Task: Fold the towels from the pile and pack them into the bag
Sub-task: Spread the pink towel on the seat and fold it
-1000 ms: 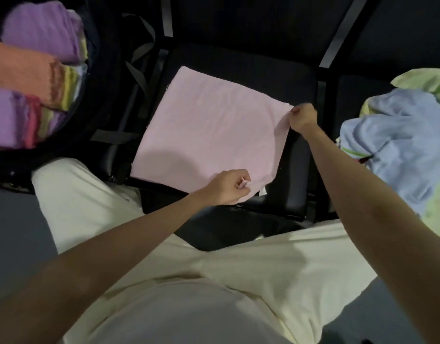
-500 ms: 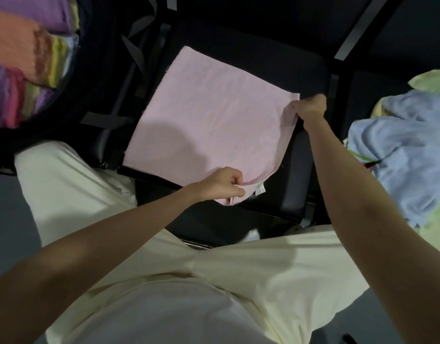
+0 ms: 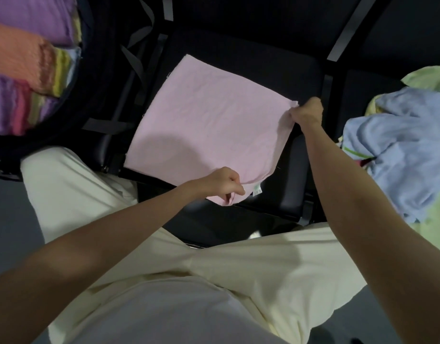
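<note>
I note pink towel spread flat on black seat, my left hand pinching its near corner, my right hand gripping its right corner, bag at left, towel pile at right

Your right hand has lifted its corner of the pink towel, which now curls up off the black seat; your left hand has bunched the near corner tighter beside the label.
</note>
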### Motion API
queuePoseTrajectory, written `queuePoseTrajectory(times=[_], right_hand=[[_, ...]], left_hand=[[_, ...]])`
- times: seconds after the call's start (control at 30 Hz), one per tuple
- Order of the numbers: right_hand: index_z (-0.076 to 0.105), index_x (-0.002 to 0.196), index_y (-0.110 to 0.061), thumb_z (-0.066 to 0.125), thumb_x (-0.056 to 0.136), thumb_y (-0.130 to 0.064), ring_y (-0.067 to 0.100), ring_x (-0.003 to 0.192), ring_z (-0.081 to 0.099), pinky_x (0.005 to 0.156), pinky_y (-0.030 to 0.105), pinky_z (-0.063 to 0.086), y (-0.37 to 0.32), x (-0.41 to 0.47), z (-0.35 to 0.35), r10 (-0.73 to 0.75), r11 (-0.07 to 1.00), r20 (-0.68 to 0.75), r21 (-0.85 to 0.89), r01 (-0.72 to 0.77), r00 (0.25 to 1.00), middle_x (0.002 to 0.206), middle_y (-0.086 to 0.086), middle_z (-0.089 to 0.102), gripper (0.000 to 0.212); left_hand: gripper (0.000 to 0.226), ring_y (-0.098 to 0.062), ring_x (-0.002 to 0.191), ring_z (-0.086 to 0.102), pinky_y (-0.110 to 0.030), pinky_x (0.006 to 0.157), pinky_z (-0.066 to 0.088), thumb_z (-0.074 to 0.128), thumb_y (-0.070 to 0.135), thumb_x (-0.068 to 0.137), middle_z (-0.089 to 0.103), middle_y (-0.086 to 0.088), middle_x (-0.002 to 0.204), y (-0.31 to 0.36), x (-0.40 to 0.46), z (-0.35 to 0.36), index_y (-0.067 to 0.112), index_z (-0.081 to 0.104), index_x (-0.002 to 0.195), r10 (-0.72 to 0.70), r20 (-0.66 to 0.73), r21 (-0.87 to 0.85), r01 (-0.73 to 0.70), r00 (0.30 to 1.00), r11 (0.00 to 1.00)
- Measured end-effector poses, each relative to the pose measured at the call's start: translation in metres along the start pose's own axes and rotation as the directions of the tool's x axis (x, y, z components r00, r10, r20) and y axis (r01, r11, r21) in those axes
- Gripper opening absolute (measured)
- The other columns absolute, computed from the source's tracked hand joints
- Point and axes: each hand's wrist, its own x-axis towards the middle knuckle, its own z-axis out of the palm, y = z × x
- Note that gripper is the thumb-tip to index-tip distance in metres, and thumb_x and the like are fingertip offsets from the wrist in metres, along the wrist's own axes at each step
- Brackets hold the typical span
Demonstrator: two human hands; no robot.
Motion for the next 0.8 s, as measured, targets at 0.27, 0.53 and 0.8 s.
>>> queuePoseTrajectory(times=[0.27,0.53,0.8], right_hand=[[0.045,0.064,-0.012,0.071,0.081,-0.026,0.01,0.062,0.052,0.051,0.017,0.041,0.01,-0.001,-0.034,0.123,0.886,-0.121,0.46,-0.054,0.985,0.064,-0.002,0.051,0.034],[0.047,0.068,-0.014,0.074,0.081,-0.014,0.014,0.061,0.057,0.059,0.025,0.05,-0.068,-0.03,-0.001,0.122,0.714,-0.037,0.697,-0.062,0.992,0.068,0.003,0.057,0.029],[0.06,0.073,-0.008,0.073,0.081,-0.014,0.013,0.059,0.059,0.057,0.021,0.05,-0.159,-0.068,0.083,0.028,0.66,0.111,0.744,-0.102,0.993,0.066,0.003,0.06,0.017]], left_hand=[[0.039,-0.018,0.066,0.058,-0.021,0.063,0.049,0.062,0.002,0.084,0.044,0.001,0.058,0.018,-0.026,-0.004,0.014,0.04,0.055,0.074,0.15,-0.166,-0.048,0.986,0.985],[0.027,-0.024,0.078,0.064,-0.034,0.08,0.053,0.067,0.005,0.085,0.057,-0.011,0.075,-0.017,-0.056,-0.061,0.009,0.048,0.066,0.107,-0.025,-0.22,-0.11,0.994,0.969],[0.033,-0.017,0.06,0.064,-0.031,0.076,0.056,0.068,0.001,0.083,0.047,0.0,0.057,-0.078,-0.083,-0.112,0.012,0.045,0.062,0.07,-0.247,-0.367,-0.16,0.966,0.916]])
